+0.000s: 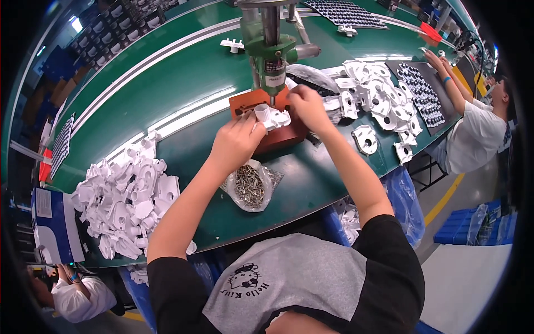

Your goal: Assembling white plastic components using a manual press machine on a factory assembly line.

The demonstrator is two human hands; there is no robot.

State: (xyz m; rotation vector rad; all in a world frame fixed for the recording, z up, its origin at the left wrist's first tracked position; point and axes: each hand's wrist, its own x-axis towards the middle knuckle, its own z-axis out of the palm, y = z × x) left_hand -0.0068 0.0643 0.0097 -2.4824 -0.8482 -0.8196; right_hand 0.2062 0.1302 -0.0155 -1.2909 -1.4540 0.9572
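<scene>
My left hand (239, 136) is closed on a white plastic part (272, 118) with a round collar. The part rests on an orange-red fixture block (281, 139) under the spindle of a green bench press (273, 69). My right hand (309, 108) is beside the spindle, at the block's right side, its fingers curled together; whatever they hold, if anything, is hidden. Just in front of the block, a clear plastic bag (267, 201) lies open, full of small metal pins or screws (249, 186).
White plastic parts form a heap (125, 203) at left and another (381, 97) at right. A dark tray (420, 92) of small parts lies beyond. Blue bins (403, 203) stand below the table edge. Co-workers sit at far right (481, 133) and lower left (83, 298).
</scene>
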